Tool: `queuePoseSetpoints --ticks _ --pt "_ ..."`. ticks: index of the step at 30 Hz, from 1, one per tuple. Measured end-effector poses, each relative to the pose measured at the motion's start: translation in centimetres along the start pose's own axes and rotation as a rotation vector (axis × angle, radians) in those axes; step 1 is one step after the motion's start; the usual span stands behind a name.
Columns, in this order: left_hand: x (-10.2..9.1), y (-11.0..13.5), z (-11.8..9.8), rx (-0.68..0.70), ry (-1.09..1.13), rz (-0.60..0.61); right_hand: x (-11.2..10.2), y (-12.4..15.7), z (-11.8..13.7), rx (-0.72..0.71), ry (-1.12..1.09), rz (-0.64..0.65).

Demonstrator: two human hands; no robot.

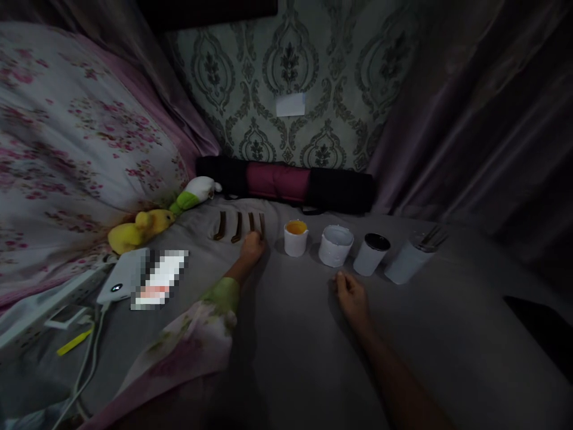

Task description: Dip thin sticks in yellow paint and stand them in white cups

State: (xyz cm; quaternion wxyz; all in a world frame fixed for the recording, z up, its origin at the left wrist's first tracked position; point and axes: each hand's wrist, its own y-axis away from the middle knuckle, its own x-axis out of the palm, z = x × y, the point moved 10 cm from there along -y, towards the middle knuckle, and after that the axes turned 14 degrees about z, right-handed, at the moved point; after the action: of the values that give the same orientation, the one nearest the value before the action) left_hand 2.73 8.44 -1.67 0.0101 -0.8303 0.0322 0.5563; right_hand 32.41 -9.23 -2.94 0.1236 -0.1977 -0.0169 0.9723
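Note:
My left hand (253, 243) is closed around the lower end of some thin sticks (262, 222) that point away from me on the grey sheet. To its left lie brown stick-like pieces with bent near ends, one (237, 227) close by and another (220, 226) farther left. A similar brown piece (251, 221) rises just beyond my knuckles. My right hand (351, 297) rests on the sheet with curled fingers and nothing visible in them, in front of a white tub (336, 246). Left of that tub stands a white cup (295, 242) with a yellow-orange inside.
A white can with a dark top (371, 254) and a pale cylinder (408, 261) holding thin sticks stand at right. A black-and-maroon roll (277, 182) lies along the wall. Plush toys (141, 230), a power bank (125, 278) and cables (95, 346) occupy the left.

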Motion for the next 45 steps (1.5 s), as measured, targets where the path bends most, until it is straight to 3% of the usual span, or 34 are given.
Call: queuePoseSetpoints --ticks 19,45 --pt "-0.6 1.8 -0.3 -0.069 0.066 -0.053 0.5 0.0 -0.2 0.018 0.005 0.059" --pt "-0.7 3.0 -0.4 -0.009 0.12 -0.185 0.4 0.3 0.6 0.014 -0.034 0.059"
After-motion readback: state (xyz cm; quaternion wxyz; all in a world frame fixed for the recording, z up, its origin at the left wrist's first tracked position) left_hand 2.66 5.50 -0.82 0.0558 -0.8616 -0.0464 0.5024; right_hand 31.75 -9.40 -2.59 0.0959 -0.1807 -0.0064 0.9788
